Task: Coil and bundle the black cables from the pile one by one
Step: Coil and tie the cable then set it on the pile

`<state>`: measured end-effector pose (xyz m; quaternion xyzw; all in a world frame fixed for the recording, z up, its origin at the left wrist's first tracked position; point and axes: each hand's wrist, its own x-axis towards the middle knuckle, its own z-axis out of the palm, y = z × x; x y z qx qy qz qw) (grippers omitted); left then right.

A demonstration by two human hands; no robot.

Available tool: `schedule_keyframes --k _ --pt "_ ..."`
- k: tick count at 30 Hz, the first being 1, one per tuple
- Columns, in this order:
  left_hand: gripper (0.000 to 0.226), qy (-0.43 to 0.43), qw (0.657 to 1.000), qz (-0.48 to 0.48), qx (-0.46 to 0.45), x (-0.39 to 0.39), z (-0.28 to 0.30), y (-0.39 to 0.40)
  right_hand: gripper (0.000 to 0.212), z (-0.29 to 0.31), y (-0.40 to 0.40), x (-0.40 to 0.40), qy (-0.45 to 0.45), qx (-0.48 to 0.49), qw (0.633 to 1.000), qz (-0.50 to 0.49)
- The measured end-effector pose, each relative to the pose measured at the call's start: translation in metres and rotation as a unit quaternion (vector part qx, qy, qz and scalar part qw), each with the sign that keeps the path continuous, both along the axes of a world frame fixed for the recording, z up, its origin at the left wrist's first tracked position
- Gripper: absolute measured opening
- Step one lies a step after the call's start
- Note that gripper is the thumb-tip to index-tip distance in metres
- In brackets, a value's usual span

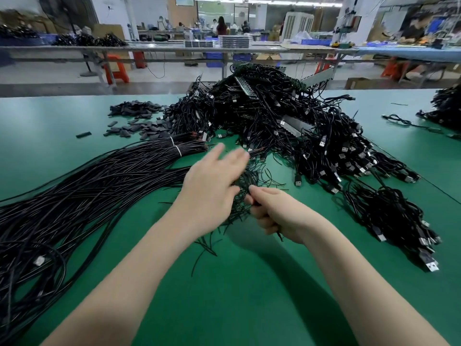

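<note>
Wires [245, 193] upright in right hand [277, 213] — tight grip; left hand [212, 181] blurred — fingers outstretched.

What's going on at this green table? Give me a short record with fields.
Surface: green table
Left hand: fingers stretched out, blurred, over thin black ties
Right hand: curled round those ties
Behind: big cable pile
Left side: long cable bundle with white bands
Right side: coiled cables with plugs

My left hand [212, 186] is motion-blurred, its fingertips smeared; the long black straight cable bundle [74, 196] runs off the left edge; my right grip [272, 211] hides what it pinches.
</note>
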<state>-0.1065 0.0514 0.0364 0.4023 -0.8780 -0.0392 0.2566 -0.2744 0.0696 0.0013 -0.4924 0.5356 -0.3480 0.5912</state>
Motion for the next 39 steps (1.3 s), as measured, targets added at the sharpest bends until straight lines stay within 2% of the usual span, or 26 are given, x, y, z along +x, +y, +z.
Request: schedule_keyframes --k 1,2,4,7,10,11,13,15,17,19,20,21,22,23,24,27,30,32,36,37,39 --pt "0.063 -0.123 0.989 -0.015 -0.078 -0.001 -0.005 -0.003 0.034 0.001 0.003 -0.002 0.026 0.003 0.998 0.049" --pt "0.057 -0.209 0.97 -0.023 -0.121 -0.002 -0.008 -0.003 0.034 0.002 0.006 -0.002 0.06 0.006 0.994 0.09" --pt "0.036 -0.296 0.943 -0.043 -0.145 -0.003 -0.014 -0.001 0.034 0.006 0.012 -0.003 0.128 0.012 0.982 0.141" --pt "0.032 -0.367 0.918 -0.079 -0.131 -0.004 -0.017 0.007 0.033 0.011 0.022 -0.004 0.201 -0.003 0.96 0.195" --pt "0.039 -0.417 0.901 -0.074 -0.096 -0.004 -0.024 0.014 0.032 0.017 0.03 -0.003 0.375 -0.093 0.88 0.277" --pt "0.039 -0.422 0.899 -0.074 -0.089 -0.003 -0.028 0.018 0.03 0.018 0.032 -0.002 0.408 -0.11 0.858 0.291" --pt "0.032 -0.415 0.904 -0.071 -0.074 -0.001 -0.032 0.027 0.028 0.017 0.036 -0.003 0.428 -0.126 0.846 0.293" --pt "0.021 -0.373 0.923 -0.07 -0.062 0.001 -0.031 0.031 0.027 0.016 0.04 -0.004 0.431 -0.149 0.847 0.273" --pt "0.019 -0.297 0.953 -0.051 -0.017 0.006 -0.029 0.03 0.028 0.016 0.039 -0.007 0.384 -0.164 0.882 0.218" --pt "0.023 -0.186 0.98 -0.022 0.067 0.012 -0.032 0.027 0.033 0.015 0.03 -0.018 0.305 -0.169 0.933 0.09" --pt "0.024 -0.111 0.988 -0.007 0.11 0.016 -0.037 0.026 0.036 0.012 0.022 -0.026 0.305 -0.172 0.937 0.006" --pt "0.023 -0.035 0.988 0.009 0.15 0.018 -0.043 0.025 0.036 0.009 0.014 -0.034 0.349 -0.173 0.918 -0.069" --pt "0.024 0.035 0.983 0.025 0.179 0.019 -0.05 0.026 0.037 0.004 0.007 -0.042 0.418 -0.159 0.885 -0.129" --pt "0.025 0.094 0.975 0.043 0.197 0.019 -0.057 0.026 0.037 -0.003 0.001 -0.047 0.472 -0.133 0.855 -0.168" --pt "0.026 0.143 0.967 0.062 0.202 0.017 -0.063 0.027 0.038 -0.011 -0.005 -0.05 0.495 -0.103 0.842 -0.188" --pt "0.027 0.243 0.947 0.113 0.176 0.013 -0.079 0.025 0.032 -0.026 -0.014 -0.051 0.478 -0.058 0.848 -0.221" --pt "0.026 0.284 0.939 0.123 0.152 0.016 -0.085 0.02 0.022 -0.03 -0.021 -0.053 0.475 -0.062 0.841 -0.253" --pt "0.026 0.286 0.94 0.124 0.139 0.018 -0.084 0.018 0.028 -0.032 -0.024 -0.052 0.504 -0.058 0.83 -0.232" --pt "0.028 0.28 0.94 0.134 0.144 0.022 -0.085 0.016 0.026 -0.031 -0.021 -0.05 0.618 -0.055 0.767 -0.164" --pt "0.029 0.276 0.94 0.135 0.148 0.022 -0.086 0.015 0.027 -0.026 -0.018 -0.051 0.622 -0.067 0.763 -0.159" --pt "0.028 0.267 0.942 0.135 0.152 0.022 -0.085 0.016 0.025 -0.014 -0.01 -0.05 0.583 -0.123 0.788 -0.153"
